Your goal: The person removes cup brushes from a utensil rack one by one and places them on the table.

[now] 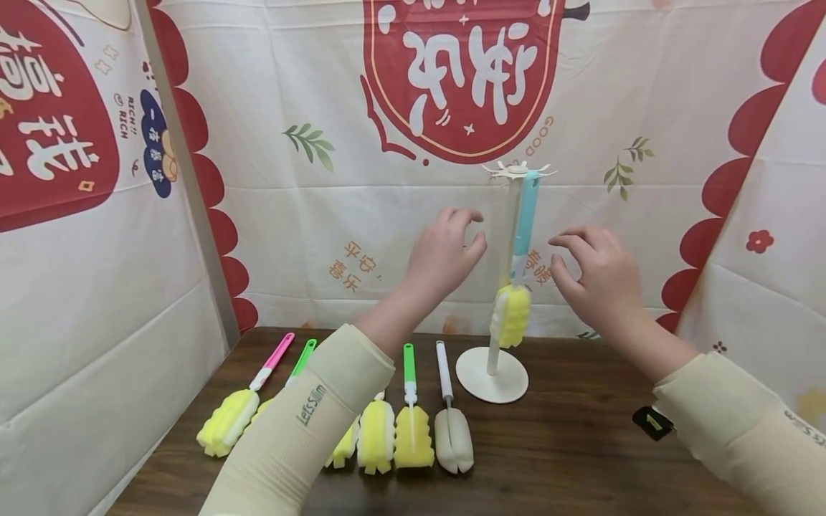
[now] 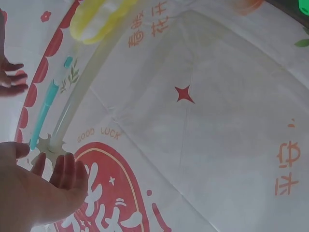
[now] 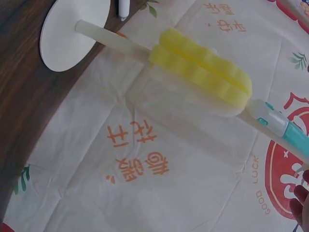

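Observation:
A sponge brush (image 1: 513,315) with a blue handle and a yellow and white head hangs from the hooked top of a white stand (image 1: 492,375). My left hand (image 1: 444,247) is raised just left of the stand's pole, its fingers loosely bent and holding nothing. To the right of the blue handle my right hand (image 1: 600,276) hovers with relaxed fingers, apart from the brush. In the left wrist view the left hand (image 2: 46,193) is near the hooked top. The right wrist view has the hanging brush (image 3: 203,72) large, with only fingertips of the right hand (image 3: 301,203) at the edge.
On the dark wooden table (image 1: 568,444) several more sponge brushes lie in a row, including a pink-handled one (image 1: 229,423), a green-handled one (image 1: 413,437) and a grey one (image 1: 454,437). My left sleeve covers part of the row. Printed cloth (image 1: 258,215) forms the back wall.

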Action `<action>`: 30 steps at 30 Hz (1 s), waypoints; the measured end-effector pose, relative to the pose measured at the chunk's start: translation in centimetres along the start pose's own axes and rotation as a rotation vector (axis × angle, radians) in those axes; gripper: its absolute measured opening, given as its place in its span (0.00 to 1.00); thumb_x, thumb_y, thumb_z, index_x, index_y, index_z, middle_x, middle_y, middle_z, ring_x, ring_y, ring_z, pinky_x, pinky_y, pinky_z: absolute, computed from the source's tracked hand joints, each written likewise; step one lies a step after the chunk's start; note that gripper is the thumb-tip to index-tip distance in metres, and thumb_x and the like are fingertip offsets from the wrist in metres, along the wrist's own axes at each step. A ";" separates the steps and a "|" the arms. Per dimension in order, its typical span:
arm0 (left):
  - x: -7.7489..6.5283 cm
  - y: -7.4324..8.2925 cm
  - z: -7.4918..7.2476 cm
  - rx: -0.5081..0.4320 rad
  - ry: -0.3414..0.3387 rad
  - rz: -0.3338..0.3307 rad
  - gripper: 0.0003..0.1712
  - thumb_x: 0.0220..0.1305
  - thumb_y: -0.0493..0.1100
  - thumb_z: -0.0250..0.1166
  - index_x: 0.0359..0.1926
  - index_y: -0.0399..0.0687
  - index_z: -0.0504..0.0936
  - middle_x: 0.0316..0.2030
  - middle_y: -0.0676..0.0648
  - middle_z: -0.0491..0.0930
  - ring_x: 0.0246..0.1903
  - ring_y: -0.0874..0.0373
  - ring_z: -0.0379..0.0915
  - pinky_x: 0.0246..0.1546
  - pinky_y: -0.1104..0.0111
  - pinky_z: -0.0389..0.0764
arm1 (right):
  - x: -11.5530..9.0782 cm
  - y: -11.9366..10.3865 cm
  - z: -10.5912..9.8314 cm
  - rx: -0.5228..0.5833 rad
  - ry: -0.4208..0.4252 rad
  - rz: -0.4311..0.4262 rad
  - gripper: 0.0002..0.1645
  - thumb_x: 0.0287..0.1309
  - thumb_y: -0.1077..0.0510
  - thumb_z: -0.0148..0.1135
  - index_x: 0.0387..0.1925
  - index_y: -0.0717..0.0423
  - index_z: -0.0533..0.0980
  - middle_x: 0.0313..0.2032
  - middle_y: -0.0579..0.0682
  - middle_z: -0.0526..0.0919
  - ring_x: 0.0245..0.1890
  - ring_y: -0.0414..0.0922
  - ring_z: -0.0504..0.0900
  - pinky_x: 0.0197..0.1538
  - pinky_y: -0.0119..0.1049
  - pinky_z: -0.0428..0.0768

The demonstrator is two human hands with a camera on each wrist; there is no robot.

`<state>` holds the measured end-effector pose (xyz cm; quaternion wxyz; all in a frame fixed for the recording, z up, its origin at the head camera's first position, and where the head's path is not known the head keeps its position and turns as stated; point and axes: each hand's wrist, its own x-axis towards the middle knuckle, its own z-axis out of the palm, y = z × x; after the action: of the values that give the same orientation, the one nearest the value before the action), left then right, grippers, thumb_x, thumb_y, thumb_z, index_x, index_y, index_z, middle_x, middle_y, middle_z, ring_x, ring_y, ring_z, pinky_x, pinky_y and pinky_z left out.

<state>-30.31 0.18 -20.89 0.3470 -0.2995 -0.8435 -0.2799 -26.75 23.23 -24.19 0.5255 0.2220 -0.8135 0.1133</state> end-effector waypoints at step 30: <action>6.1 1.8 0.2 0.385 -0.058 0.147 0.35 0.66 0.55 0.59 0.71 0.55 0.64 0.69 0.52 0.64 0.69 0.55 0.55 0.66 0.60 0.58 | -1.6 0.7 2.9 0.045 0.008 0.054 0.13 0.56 0.59 0.57 0.38 0.62 0.82 0.37 0.57 0.81 0.40 0.57 0.77 0.39 0.53 0.75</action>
<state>-32.71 3.43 -15.92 0.3928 -0.2963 -0.8670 -0.0787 -28.82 23.00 -26.78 0.5205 0.2112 -0.8142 0.1467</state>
